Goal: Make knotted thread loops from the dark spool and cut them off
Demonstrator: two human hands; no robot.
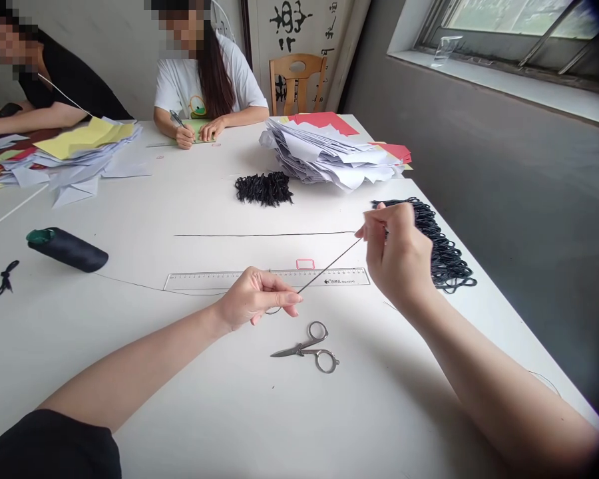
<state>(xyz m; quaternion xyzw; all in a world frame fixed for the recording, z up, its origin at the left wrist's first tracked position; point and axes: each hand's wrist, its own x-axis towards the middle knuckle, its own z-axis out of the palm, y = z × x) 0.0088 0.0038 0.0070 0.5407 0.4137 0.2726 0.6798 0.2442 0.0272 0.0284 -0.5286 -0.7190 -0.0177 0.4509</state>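
A thin black cord [330,265] runs taut between my two hands. My left hand [260,297] pinches its lower end, above the near edge of a clear ruler [279,277]. Higher and to the right, my right hand [398,249] pinches the other end, in front of a heap of looped black cords [442,249]. From my left hand the thread [144,286] trails back to a black spool [68,249] lying on its side. Open-bladed or not I cannot tell, metal scissors [307,348] lie below my left hand. Beyond the ruler, a straight black line [264,235] stretches across the table.
A bundle of black loops [263,189] lies mid-table, with a large paper stack [329,153] behind it. More coloured papers [80,143] are piled at the left. Across the white table [180,399], one person [209,80] writes and another [74,80] leans over. A small black knot [6,278] lies far left.
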